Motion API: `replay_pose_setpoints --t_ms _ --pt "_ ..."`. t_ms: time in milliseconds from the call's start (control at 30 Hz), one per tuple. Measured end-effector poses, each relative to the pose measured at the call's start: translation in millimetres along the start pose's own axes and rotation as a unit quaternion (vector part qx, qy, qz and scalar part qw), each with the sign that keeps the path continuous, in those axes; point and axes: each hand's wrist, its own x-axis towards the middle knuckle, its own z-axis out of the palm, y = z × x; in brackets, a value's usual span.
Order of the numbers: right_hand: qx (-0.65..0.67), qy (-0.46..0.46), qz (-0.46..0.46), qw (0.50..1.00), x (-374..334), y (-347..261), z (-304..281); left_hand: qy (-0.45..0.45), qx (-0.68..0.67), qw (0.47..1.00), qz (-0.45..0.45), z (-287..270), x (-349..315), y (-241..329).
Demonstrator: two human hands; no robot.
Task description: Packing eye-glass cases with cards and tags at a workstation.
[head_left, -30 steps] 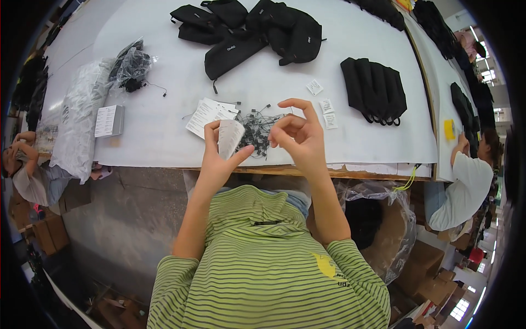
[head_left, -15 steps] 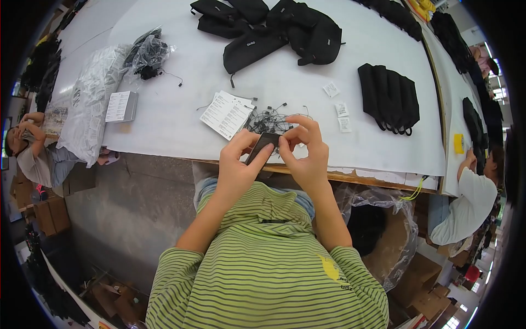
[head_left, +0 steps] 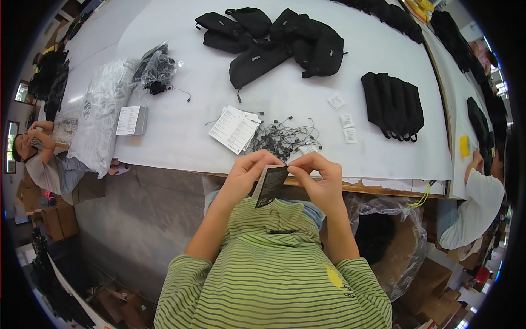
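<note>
Dark tag hangs tilted between both hands, just off the front edge of the surface. From the left, a block of cards stands by itself, then loose white cards lie beside a tangle of black cords. The left hand has its grip closed on the tag's upper edge. The right hand pinches at the top corner; whether a cord lies between its fingertips is too small to tell. Farther right lie small white labels and black pouches. This looks like fine work at the tag's top, calling for a steady left grip and precise right fingertips.
</note>
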Motion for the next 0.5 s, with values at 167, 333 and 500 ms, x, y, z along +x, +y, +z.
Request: replay_pose_setpoints --t_ms 167,333,500 --pt "-0.006 -0.027 -0.042 0.999 1.9 7.0 -1.0 -0.036 0.058 0.998 0.004 3.6 7.9 -5.9" --pt "0.226 -0.107 0.144 0.957 3.1 14.8 -18.4 -0.036 0.073 0.996 0.047 15.5 19.8 -0.2" --pt "0.241 -0.082 0.169 0.952 -3.6 24.9 -32.6 -0.075 0.131 0.987 0.057 26.2 72.5 3.9"
